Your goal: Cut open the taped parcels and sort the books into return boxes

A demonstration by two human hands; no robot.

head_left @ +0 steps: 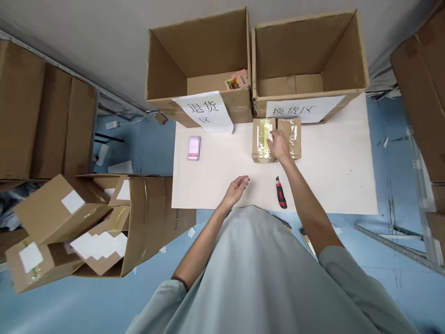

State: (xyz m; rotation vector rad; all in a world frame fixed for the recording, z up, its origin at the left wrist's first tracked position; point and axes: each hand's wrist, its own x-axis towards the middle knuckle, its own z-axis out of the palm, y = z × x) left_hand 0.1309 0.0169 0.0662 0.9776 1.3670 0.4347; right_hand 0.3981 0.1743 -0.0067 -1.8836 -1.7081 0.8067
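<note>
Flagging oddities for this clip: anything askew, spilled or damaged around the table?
Nothing looks spilled. The left box's paper sign hangs crooked, its lower part sticking out over the table. Left of the table, parcels lie jumbled at odd angles in a big carton.

Handwritten characters in dark strokes stood on two white sheets. The left sheet (208, 112), on the front of the left open carton (205, 46), read "退货" with "区" beneath. The right sheet (302, 109), on the front of the right open carton (306, 44), read "换货区" in one line. "LIFE" ran along the side of the large carton (153, 218), the letters before it unclear. Print on the taped boxes' labels (270, 131) was too small to read.
</note>
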